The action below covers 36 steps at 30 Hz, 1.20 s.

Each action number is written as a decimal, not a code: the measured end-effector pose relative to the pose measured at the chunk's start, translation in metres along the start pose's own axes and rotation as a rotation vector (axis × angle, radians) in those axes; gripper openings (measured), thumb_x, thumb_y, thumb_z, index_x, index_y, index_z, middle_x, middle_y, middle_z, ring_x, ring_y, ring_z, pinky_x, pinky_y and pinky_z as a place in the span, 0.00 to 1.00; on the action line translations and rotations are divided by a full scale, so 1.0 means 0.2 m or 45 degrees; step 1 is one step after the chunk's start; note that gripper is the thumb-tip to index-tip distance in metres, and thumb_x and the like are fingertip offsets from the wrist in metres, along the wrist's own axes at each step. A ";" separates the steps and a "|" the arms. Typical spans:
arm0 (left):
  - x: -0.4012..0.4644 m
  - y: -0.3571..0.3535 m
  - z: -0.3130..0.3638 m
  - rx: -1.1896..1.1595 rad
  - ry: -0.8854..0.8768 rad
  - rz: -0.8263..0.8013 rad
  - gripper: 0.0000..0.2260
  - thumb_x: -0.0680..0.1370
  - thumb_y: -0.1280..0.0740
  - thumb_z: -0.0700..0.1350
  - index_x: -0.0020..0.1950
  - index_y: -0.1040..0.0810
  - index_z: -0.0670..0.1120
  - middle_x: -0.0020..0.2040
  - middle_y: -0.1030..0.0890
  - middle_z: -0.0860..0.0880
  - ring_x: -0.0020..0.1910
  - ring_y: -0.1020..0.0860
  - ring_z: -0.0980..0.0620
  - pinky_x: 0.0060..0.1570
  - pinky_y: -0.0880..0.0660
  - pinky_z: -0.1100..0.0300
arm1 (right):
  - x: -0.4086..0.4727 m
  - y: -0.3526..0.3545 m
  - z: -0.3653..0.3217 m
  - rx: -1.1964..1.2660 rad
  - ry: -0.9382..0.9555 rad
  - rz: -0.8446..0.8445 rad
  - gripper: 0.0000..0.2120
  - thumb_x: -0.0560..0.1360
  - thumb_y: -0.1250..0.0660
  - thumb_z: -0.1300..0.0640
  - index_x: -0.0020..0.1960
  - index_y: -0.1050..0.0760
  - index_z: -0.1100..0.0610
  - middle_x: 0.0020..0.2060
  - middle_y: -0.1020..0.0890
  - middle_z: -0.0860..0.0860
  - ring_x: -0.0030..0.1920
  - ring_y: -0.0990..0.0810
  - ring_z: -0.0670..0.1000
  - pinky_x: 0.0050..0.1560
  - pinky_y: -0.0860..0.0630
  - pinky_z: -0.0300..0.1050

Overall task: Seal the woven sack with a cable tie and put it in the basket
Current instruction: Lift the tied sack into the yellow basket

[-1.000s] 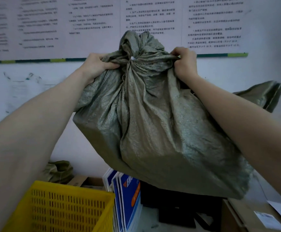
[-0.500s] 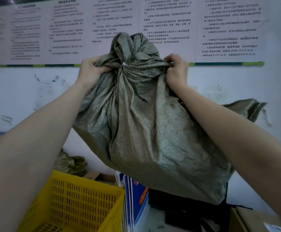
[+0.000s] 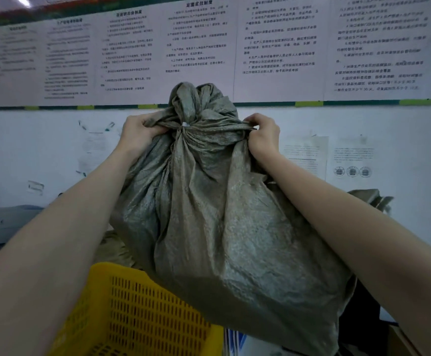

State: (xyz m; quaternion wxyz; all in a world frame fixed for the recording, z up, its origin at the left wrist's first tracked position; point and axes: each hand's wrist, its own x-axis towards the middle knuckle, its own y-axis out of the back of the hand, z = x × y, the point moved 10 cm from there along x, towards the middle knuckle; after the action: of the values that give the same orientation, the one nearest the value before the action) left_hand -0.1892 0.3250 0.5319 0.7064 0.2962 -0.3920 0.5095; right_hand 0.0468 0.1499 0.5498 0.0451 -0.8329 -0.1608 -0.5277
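Sack [image 3: 217,227] hangs from left hand [image 3: 137,133] and right hand [image 3: 263,136], both fisted on its shoulders; fabric could slip, missing the basket [image 3: 137,312].

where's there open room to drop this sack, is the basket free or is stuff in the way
The yellow basket looks open inside where visible. The woven sack, held by the left hand and right hand, overhangs its right rim. Right of it, blue-and-white cartons crowd in.
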 end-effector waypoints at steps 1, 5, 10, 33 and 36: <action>0.00 0.05 -0.03 0.016 0.020 -0.022 0.15 0.72 0.28 0.37 0.59 0.19 0.41 0.50 0.17 0.50 0.52 0.20 0.53 0.59 0.25 0.58 | -0.02 -0.06 -0.01 -0.001 -0.007 -0.023 0.22 0.65 0.46 0.74 0.51 0.20 0.63 0.51 0.18 0.59 0.55 0.23 0.58 0.53 0.31 0.42; 0.00 0.26 -0.13 0.079 0.056 -0.128 0.16 0.73 0.30 0.34 0.60 0.21 0.38 0.48 0.17 0.50 0.47 0.20 0.55 0.54 0.23 0.63 | -0.11 -0.31 -0.07 0.026 -0.063 -0.041 0.21 0.66 0.45 0.74 0.50 0.19 0.62 0.51 0.17 0.58 0.54 0.23 0.56 0.46 0.34 0.36; -0.01 0.52 -0.27 0.084 0.075 -0.163 0.16 0.74 0.32 0.32 0.62 0.23 0.35 0.53 0.20 0.45 0.41 0.21 0.63 0.45 0.24 0.71 | -0.23 -0.58 -0.15 0.054 -0.107 -0.053 0.21 0.66 0.45 0.75 0.49 0.19 0.62 0.49 0.17 0.58 0.49 0.24 0.52 0.42 0.37 0.32; -0.66 0.91 -1.14 0.133 0.529 -0.347 0.25 0.74 0.32 0.31 0.71 0.31 0.39 0.63 0.24 0.43 0.61 0.26 0.51 0.58 0.28 0.69 | -0.91 -1.35 0.10 -0.255 -0.326 -0.405 0.22 0.67 0.46 0.73 0.49 0.19 0.57 0.51 0.17 0.57 0.53 0.23 0.58 0.51 0.27 0.47; -0.76 0.90 -1.21 0.179 0.555 -0.374 0.26 0.75 0.34 0.30 0.72 0.35 0.38 0.64 0.27 0.46 0.60 0.28 0.52 0.49 0.30 0.78 | -0.98 -1.39 0.11 -0.254 -0.321 -0.462 0.22 0.67 0.46 0.73 0.49 0.19 0.58 0.51 0.17 0.57 0.53 0.22 0.58 0.50 0.27 0.46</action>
State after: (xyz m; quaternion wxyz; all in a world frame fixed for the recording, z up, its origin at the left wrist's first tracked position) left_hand -0.3271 0.5033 0.2802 0.8182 0.2816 -0.1469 0.4792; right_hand -0.0987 0.3755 0.3391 -0.1533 -0.8500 -0.2590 -0.4323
